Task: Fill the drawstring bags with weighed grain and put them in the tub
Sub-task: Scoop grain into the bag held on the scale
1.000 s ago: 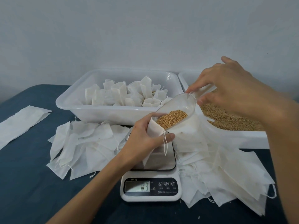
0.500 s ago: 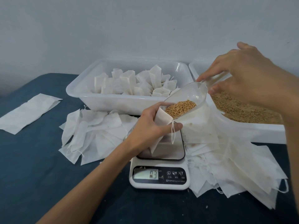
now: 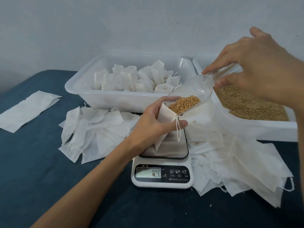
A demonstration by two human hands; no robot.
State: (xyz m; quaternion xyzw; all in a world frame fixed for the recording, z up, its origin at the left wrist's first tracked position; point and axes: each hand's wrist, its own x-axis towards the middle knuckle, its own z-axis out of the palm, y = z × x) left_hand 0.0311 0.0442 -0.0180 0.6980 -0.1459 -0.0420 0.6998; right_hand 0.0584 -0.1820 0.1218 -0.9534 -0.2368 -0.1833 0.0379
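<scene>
Head view: a bag (image 3: 164, 119) is gripped by the left hand (image 3: 153, 124) above the scale (image 3: 162, 175) at centre, while a scoop (image 3: 194, 92) of grain (image 3: 184, 104) is pinched by the right hand (image 3: 256, 69) and tipped at its mouth. The tub (image 3: 115, 97) of filled bags is seen behind, flanked by loose bags (image 3: 92, 134) at left and a grain tray (image 3: 263, 127) at right.

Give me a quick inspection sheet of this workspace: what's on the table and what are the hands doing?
Surface: dark blue table, a few stray grains near the scale.
Job's things: scale with a lit display; open drawstring bag standing on its platform; clear scoop of grain tipped into the bag's mouth; tub holding filled bags; grain tray.
Clutter: empty bags in loose piles left and right of the scale; one flat white sheet far left.
Hands: left hand grips the bag; right hand holds the scoop's handle.
Cables: nothing seen.
Surroundings: plain pale wall.
</scene>
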